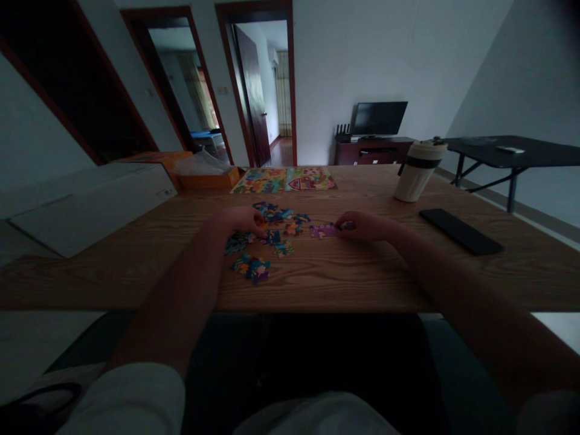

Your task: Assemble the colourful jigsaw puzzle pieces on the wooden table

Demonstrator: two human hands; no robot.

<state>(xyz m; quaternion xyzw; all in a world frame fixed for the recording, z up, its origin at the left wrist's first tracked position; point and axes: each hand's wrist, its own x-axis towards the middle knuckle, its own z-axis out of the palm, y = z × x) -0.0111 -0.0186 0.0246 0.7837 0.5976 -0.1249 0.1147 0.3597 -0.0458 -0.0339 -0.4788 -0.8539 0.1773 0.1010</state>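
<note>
Several loose colourful puzzle pieces [272, 235] lie scattered on the wooden table [344, 272] in front of me. My left hand [244, 219] rests curled among them at the left of the pile, fingertips pinched on a small piece. To the right, my right hand [362, 225] is closed on the edge of a purple joined cluster of pieces [322, 230] lying flat on the wood. A small clump of pieces [252, 267] lies nearer the front edge.
Two finished puzzle boards [285, 179] lie at the table's far side, beside an orange box [203, 175] and a white carton [90, 205]. A lidded white cup [419, 171] and a black phone [460, 231] stand right. Behind are a TV [379, 118], a dark side table [507, 154] and doorways.
</note>
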